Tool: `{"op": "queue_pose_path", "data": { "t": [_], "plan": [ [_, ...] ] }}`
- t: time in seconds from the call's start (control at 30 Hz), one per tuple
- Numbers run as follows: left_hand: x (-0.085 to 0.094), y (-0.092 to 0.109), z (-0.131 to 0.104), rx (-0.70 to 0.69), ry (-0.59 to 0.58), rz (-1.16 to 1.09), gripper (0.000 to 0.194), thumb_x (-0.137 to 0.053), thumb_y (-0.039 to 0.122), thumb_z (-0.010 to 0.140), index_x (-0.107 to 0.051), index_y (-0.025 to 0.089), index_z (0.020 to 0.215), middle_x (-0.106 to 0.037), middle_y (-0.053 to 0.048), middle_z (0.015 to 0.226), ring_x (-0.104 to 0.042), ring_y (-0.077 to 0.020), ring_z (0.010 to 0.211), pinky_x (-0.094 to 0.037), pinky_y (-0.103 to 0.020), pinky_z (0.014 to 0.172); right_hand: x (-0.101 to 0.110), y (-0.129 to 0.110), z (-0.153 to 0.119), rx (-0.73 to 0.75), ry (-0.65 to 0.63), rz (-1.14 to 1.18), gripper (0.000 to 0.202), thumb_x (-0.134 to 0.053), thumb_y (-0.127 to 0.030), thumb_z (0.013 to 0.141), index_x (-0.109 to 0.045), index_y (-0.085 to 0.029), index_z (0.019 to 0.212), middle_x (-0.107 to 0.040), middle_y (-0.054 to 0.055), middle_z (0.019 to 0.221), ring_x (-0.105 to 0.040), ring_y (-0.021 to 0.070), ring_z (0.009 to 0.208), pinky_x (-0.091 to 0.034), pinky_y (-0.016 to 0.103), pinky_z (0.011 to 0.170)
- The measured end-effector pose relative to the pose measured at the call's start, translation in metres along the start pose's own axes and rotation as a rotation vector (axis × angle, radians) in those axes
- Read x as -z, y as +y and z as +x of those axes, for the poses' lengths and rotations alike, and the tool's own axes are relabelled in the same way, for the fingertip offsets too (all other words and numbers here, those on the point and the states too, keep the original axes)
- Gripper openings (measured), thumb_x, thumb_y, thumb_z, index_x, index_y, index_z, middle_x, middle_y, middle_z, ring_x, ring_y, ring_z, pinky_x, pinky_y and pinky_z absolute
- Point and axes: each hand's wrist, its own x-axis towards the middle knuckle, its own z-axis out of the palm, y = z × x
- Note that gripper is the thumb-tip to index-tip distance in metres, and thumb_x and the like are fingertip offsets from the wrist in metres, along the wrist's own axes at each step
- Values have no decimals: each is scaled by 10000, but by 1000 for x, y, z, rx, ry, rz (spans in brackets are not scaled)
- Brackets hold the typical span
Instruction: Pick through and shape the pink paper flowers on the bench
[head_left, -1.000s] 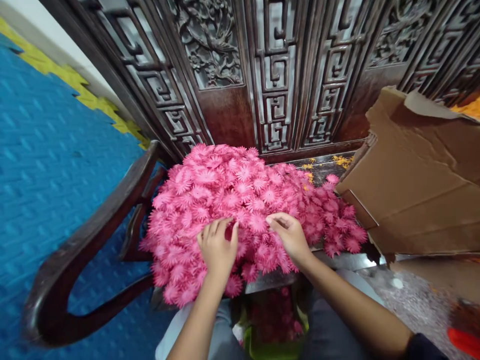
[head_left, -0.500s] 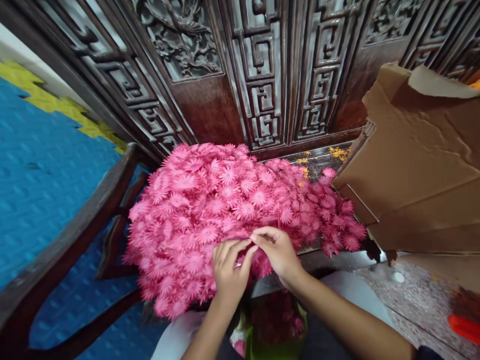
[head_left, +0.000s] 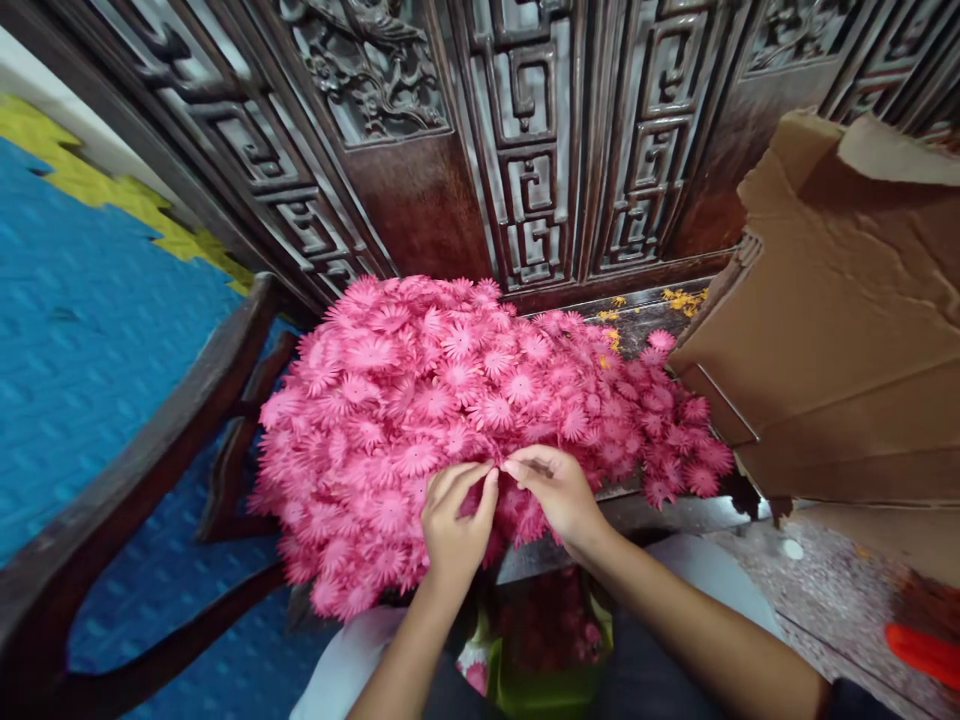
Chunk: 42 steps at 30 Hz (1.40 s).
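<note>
A large heap of pink artificial flowers [head_left: 420, 400] with thin pointed petals lies before me. Over its front edge, my left hand [head_left: 459, 515] and my right hand [head_left: 551, 490] meet, thumb and forefinger of each pinched together. Between the fingertips is what looks like a small pink flower [head_left: 496, 452]; it blends with the heap and is partly hidden by the fingers. Below my hands, between my knees, stands a green-rimmed container [head_left: 551, 690] with dark pink pieces inside.
A carved dark wooden panel [head_left: 420, 200] rises behind the heap. To the right stands a torn cardboard box [head_left: 847, 350], with small yellow bits [head_left: 684, 300] beside it. A curved wooden armrest [head_left: 150, 440] is on the left, above blue matting [head_left: 90, 320]. Something red [head_left: 922, 652] lies lower right.
Both hands stay together, with the fingertips shifted slightly and a small gap showing between the two pinches. The view has tilted a little.
</note>
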Motion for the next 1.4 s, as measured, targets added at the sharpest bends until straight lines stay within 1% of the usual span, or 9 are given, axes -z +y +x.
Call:
{"op": "queue_pose_path", "data": {
  "t": [0.1,0.33,0.5,0.67,0.93,1.07,1.17,1.27,1.4],
  "plan": [
    [0,-1,0,29,-12,-24,61,-633,206,791,-692,195,780,-683,-1,733,-626,-123,699,-486,-268,701,2,4,1,51,5,-52,134,-703,-298,630,-677,-173,668,-658,-1,659,-558,112,628,-454,276,703],
    [-6,0,4,378,-78,-348,86,-630,216,759,-675,170,702,-615,11,636,-553,-97,597,-450,-219,594,-1,12,4,187,42,-143,160,-681,-323,677,-670,-175,737,-686,24,765,-604,143,737,-461,304,766],
    [0,2,5,371,-53,-426,110,-675,247,726,-660,166,653,-605,8,637,-534,-99,611,-426,-230,619,-1,9,1,276,38,-154,110,-689,-285,653,-668,-187,699,-683,4,740,-605,138,738,-459,301,774],
    [9,6,4,428,-124,-661,112,-692,272,703,-670,175,652,-625,7,640,-525,-108,616,-420,-243,634,-3,3,-8,349,25,-139,97,-679,-271,661,-654,-190,707,-657,-17,711,-571,109,680,-452,266,688],
    [14,7,5,605,-73,-1146,276,-821,378,541,-637,178,589,-579,42,590,-477,-78,595,-385,-216,640,-15,-1,-16,281,-69,-30,202,-734,-327,613,-626,-191,717,-600,-51,638,-521,73,613,-434,245,675],
    [16,10,5,667,-113,-1314,308,-838,359,507,-593,174,536,-532,61,546,-445,-63,571,-380,-209,647,-17,3,-18,250,-100,38,288,-786,-381,549,-632,-196,708,-594,-54,648,-504,63,610,-415,228,651],
    [20,11,3,692,-163,-1372,325,-848,354,483,-581,172,520,-526,64,531,-453,-62,558,-396,-219,649,-18,5,-22,200,-141,91,314,-802,-401,525,-630,-202,697,-575,-58,633,-466,59,582,-395,219,605],
    [24,9,1,679,-252,-1376,320,-872,361,440,-654,182,592,-605,50,593,-533,-76,620,-435,-235,724,-17,5,-27,163,-193,157,308,-808,-385,527,-610,-209,685,-554,-62,621,-448,61,577,-385,214,587],
    [30,6,0,641,-304,-1291,324,-869,349,458,-716,192,697,-677,23,709,-589,-91,704,-451,-252,806,-17,3,-31,203,-234,148,299,-787,-401,567,-614,-224,734,-574,-52,677,-470,76,613,-400,229,617]
  ]
}}
